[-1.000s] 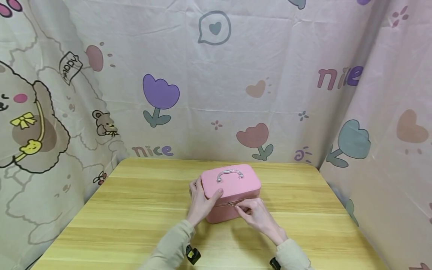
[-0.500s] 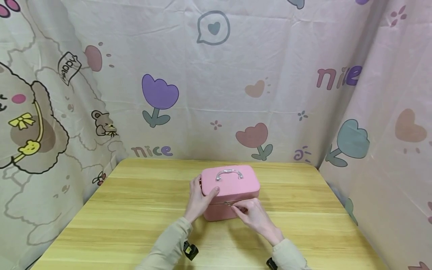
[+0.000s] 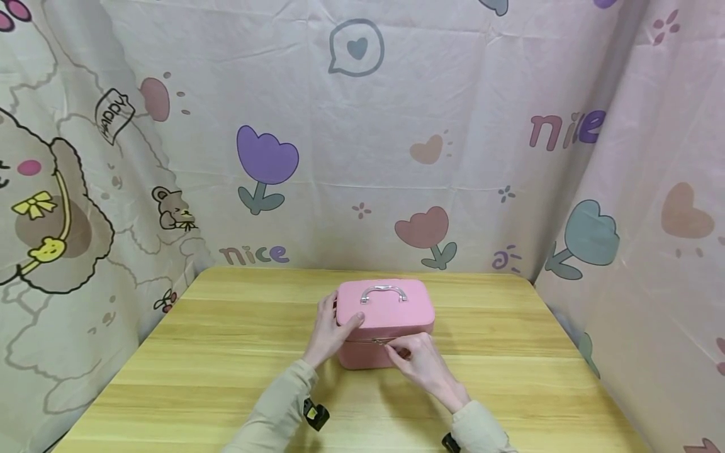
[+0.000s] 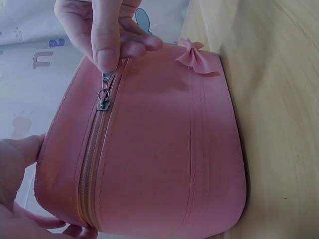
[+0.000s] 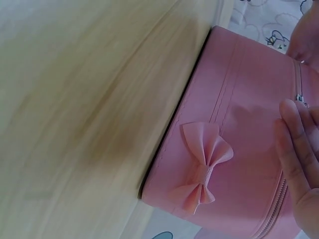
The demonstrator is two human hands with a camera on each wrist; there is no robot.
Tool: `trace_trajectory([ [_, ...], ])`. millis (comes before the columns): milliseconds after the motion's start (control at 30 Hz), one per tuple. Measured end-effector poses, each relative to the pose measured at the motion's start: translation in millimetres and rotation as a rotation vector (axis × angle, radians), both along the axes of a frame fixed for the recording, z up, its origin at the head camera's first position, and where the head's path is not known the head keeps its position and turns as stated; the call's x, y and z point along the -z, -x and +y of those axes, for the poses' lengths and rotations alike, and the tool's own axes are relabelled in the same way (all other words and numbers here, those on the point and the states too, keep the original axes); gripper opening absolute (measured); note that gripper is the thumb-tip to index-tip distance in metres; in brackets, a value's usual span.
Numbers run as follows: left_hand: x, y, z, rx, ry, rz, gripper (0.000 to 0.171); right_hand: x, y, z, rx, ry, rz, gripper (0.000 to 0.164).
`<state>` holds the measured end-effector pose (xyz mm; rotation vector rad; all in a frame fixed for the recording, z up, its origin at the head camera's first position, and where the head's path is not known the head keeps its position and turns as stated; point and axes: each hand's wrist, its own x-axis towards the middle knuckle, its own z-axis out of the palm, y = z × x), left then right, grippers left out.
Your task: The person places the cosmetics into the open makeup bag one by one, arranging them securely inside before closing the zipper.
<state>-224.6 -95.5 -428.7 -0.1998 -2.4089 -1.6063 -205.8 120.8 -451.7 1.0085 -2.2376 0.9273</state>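
A pink cosmetic case (image 3: 391, 311) with a silver handle (image 3: 384, 290) on its lid sits on the table. My left hand (image 3: 331, 330) holds its left side, thumb on the lid and fingers down the far-left edge. My right hand (image 3: 421, 358) is at the front, thumb and index finger pinching the metal zipper pull (image 4: 105, 79). In the left wrist view the slider (image 4: 103, 103) sits on the zipper track (image 4: 89, 154), whose teeth run from it toward the left hand. A pink bow (image 5: 205, 169) decorates the front, below the zipper, in the right wrist view.
The wooden table (image 3: 238, 365) extends around the case on every side. Printed cloth curtains (image 3: 340, 157) hang behind the table and along both sides. Dark camera mounts (image 3: 316, 415) are strapped below the sleeves.
The right hand has shifted a little left along the front with the zipper pull. The case has turned slightly to face more squarely forward, and the left hand has moved slightly left with it.
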Motion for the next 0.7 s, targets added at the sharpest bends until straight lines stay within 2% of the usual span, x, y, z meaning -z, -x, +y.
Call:
trace_trajectory([
  [233,-2.2,2.5,-3.7,0.038,-0.02,-0.03,0.082,-1.6,0.3,-4.0,0.003,0.013,0.062,0.011],
  [367,-2.9,3.9,-5.1,0.045,-0.028,-0.019,0.082,-1.0,0.9,-5.0,0.004,0.015,0.092,0.011],
  [700,-3.6,6.2,-8.1,0.086,-0.072,-0.035,0.084,1.3,2.1,-1.8,-0.001,0.042,0.122,0.011],
])
